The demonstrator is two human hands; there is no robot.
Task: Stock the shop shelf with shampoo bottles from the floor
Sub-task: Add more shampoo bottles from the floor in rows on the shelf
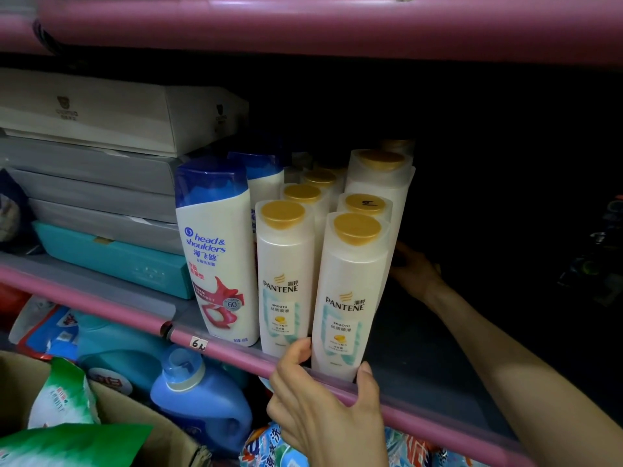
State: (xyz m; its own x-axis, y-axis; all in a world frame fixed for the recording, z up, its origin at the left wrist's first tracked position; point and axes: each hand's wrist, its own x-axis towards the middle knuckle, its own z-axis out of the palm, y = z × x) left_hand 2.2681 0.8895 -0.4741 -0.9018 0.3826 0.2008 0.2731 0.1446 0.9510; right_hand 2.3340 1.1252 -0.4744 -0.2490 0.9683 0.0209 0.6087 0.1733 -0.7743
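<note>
My left hand (323, 404) reaches up from below, thumb on one side and fingers (298, 355) curled on the other, pinching the base of what I grip. My right hand (413, 271) stretches deeper along a bare forearm, fingers behind the row, dim in shadow.

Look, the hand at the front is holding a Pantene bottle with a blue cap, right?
Not quite. The left hand does hold the front Pantene bottle at its base, but the head view shows its cap is yellow, not blue. The blue cap belongs to the Head & Shoulders bottle beside the Pantene rows.
</note>
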